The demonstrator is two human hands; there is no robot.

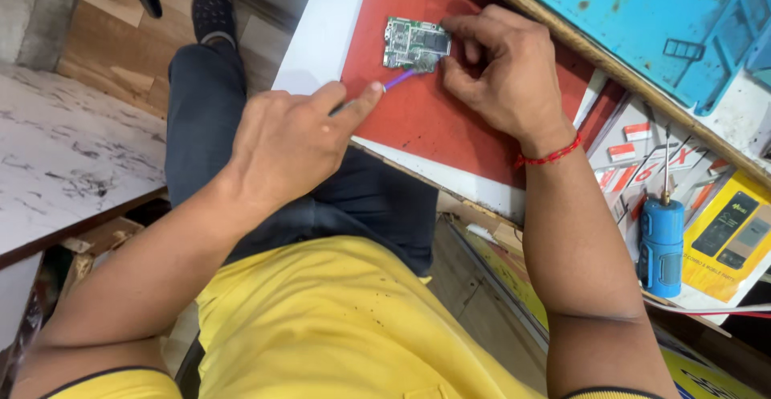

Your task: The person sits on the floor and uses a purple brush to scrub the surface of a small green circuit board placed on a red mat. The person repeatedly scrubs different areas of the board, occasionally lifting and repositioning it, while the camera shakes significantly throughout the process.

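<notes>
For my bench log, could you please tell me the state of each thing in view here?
circuit board: bare, lying flat on the red mat, pinned at its right edge.
purple-tipped tool: tip touching the board's lower edge.
left hand: gripping the tool, forefinger along it.
right hand: fingers steadying the board.
blue cylindrical tool: lying unused at the right.

A white table (321, 33) carries a red mat (418, 118).

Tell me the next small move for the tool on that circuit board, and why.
Probably ease the purple-tipped tool a touch further under the board's lower edge: its tip already meets the circuit board, which the right hand pins on the red mat while the left hand steers.
</notes>
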